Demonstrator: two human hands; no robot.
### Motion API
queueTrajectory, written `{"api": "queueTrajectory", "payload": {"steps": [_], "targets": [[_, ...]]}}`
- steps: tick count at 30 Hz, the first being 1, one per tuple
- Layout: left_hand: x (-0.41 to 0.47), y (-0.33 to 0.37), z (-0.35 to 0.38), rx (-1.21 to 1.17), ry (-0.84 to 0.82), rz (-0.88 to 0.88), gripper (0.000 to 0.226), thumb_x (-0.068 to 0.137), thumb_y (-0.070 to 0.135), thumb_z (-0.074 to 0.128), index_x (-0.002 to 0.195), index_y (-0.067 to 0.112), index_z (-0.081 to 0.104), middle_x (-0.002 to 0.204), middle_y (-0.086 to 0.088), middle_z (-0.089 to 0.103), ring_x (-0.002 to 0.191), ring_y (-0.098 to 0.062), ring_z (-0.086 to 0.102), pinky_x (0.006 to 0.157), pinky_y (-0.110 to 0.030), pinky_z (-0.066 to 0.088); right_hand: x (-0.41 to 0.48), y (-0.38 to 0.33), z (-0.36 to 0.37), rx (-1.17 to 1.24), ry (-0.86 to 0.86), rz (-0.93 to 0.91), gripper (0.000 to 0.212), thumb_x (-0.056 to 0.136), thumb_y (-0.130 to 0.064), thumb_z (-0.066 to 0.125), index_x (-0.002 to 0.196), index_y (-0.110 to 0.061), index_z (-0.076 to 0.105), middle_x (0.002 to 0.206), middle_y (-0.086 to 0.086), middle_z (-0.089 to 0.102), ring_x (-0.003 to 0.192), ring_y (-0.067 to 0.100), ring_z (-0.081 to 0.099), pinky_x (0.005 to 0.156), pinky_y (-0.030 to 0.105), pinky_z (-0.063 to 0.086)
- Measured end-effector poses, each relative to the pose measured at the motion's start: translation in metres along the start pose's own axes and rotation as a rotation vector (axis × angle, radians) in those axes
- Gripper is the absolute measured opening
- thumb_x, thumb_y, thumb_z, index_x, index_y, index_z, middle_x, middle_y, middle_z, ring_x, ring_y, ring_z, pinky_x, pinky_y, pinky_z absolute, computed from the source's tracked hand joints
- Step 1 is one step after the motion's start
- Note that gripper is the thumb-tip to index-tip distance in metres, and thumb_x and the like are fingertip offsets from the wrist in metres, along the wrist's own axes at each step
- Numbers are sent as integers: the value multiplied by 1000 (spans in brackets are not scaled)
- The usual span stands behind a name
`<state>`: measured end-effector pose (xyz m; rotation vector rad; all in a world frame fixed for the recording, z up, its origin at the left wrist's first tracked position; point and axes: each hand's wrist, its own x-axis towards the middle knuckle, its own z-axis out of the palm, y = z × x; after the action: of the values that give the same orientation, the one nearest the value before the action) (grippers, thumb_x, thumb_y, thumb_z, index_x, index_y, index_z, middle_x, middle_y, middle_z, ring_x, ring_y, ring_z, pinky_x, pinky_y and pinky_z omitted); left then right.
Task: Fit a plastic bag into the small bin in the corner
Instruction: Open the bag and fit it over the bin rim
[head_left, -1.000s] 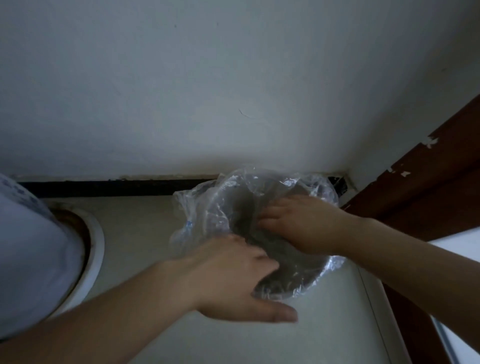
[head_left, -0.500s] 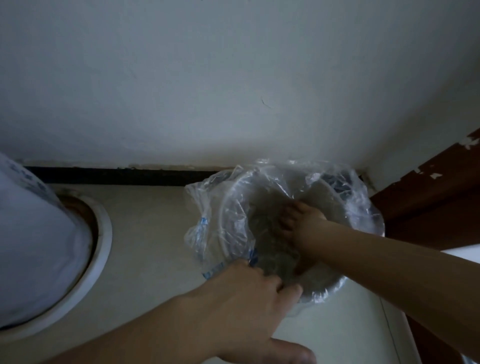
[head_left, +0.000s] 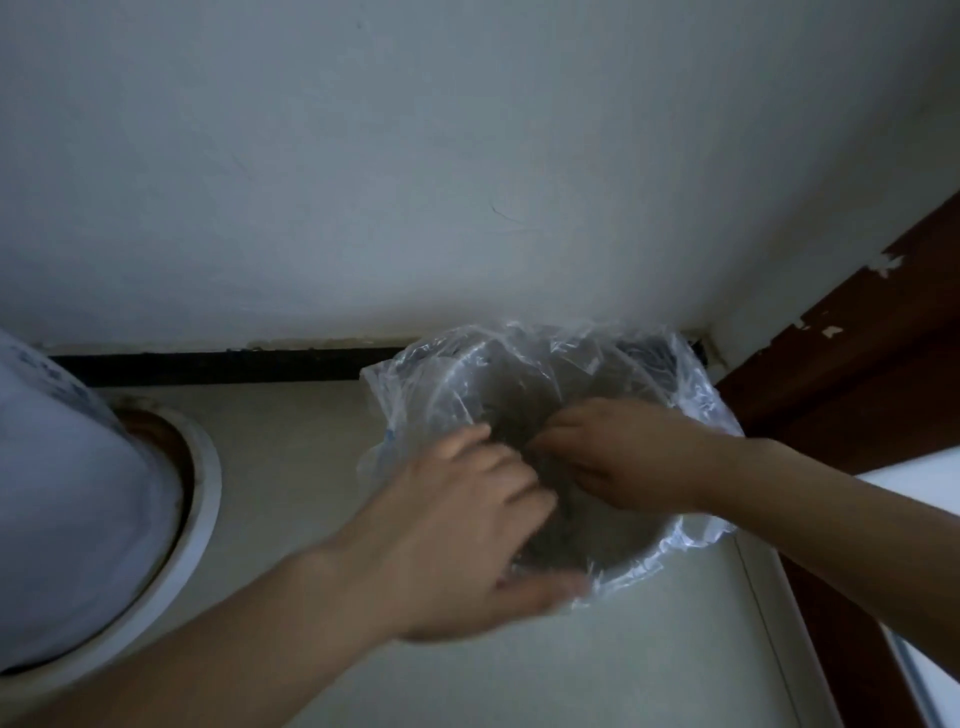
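My small bin (head_left: 457, 384) sits in the corner, right of the middle of the frame, where the white wall (head_left: 415, 182) meets the floor (head_left: 291, 441). A clear plastic bag (head_left: 691, 410) is over it. The bag goes down into the bin, and its crinkly edge hangs over the rim all the way around.

My left hand (head_left: 457, 525) is over the near side of the bin, a bit below the middle of the frame. Its fingers (head_left: 467, 441) are spread a little and reach down into the bag. My thumb sticks out along the near rim, low down. This hand looks blurry, so I cannot tell if it is pinching the plastic or just pushing on it.

My right hand (head_left: 623, 457) comes in from the right side. Its fingers are bent and close together, and they press into the bag inside the bin. I cannot tell if they grip it.

At the left edge of the frame there is a big white thing (head_left: 67, 493) with a round white rim. At the right there is a dark brown door (head_left: 857, 374) with chipped paint.
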<state>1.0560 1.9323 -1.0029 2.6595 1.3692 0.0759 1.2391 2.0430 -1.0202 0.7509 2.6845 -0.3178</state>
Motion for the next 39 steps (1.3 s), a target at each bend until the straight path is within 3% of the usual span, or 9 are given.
{"api": "queueTrajectory", "payload": {"steps": [3, 7, 10, 16, 24, 27, 31, 36, 39], "targets": [[11, -23, -8, 76, 70, -132, 66, 91, 61, 20, 122, 18, 60, 131, -6, 60, 129, -25, 46, 113, -44, 24, -28, 11, 0, -126, 355, 80, 51, 85, -28, 42, 135, -21, 50, 142, 7, 51, 133, 29, 42, 109, 49, 31], [29, -45, -1, 161, -8, -296, 76, 88, 63, 12, 147, 17, 22, 159, -5, 18, 146, -24, 10, 118, -47, 10, -36, 25, 15, -134, 295, 326, 83, 89, -49, 42, 148, -27, -11, 156, -3, -14, 146, 21, -10, 115, 39, -7], [37, -57, 10, 171, -82, -316, 86, 84, 69, 21, 148, 19, -11, 160, -4, -11, 146, -25, -6, 117, -46, 4, -33, 29, 20, 62, 341, 358, 99, 86, -53, 49, 140, -36, -31, 153, -6, -28, 144, 15, -10, 116, 38, 3], [46, -66, 21, 103, -88, -273, 102, 80, 67, 43, 145, 19, -20, 158, -2, -18, 144, -27, 6, 115, -43, 20, -29, 40, 19, 630, 318, 378, 101, 86, -20, 61, 135, -60, -17, 159, -9, 10, 113, 25, 58, 90, 41, 53], [46, -71, 26, -152, -67, -360, 108, 75, 53, 64, 144, 32, -16, 151, 5, 3, 117, -25, 48, 71, -30, 46, -22, 54, 31, 1045, 348, 533, 70, 90, -20, 54, 146, -38, 16, 125, -5, 55, 92, 3, 62, 83, 32, 56], [42, -63, 18, -183, -18, -497, 104, 75, 67, 53, 145, 30, -16, 158, -2, -4, 137, -28, 30, 100, -45, 43, -28, 47, 26, 1079, 385, 602, 76, 84, -48, 61, 147, -38, 18, 144, 0, 44, 123, 20, 50, 105, 44, 42], [23, -43, 9, -72, 320, -509, 79, 82, 61, 42, 144, 14, 28, 153, -13, 26, 138, -29, 30, 107, -45, 33, -54, 16, 18, 749, 617, 576, 84, 74, -78, 46, 144, -48, 9, 156, -14, 16, 142, 9, 15, 114, 42, 18], [9, -12, 35, -291, 290, -570, 82, 87, 30, 56, 147, 3, 8, 158, -14, 11, 146, -22, 9, 111, -20, 2, -70, -28, 50, 965, 602, 600, 93, 84, -36, 64, 146, -46, -4, 157, -12, 15, 138, 10, 24, 111, 44, 33], [9, -16, 39, -188, 238, -521, 89, 81, 32, 63, 146, 0, 11, 157, -18, 14, 144, -24, 12, 114, -30, 13, -66, -31, 61, 1025, 644, 587, 89, 89, -14, 60, 145, -46, -1, 156, -12, 15, 130, 4, 31, 100, 30, 39]]}}
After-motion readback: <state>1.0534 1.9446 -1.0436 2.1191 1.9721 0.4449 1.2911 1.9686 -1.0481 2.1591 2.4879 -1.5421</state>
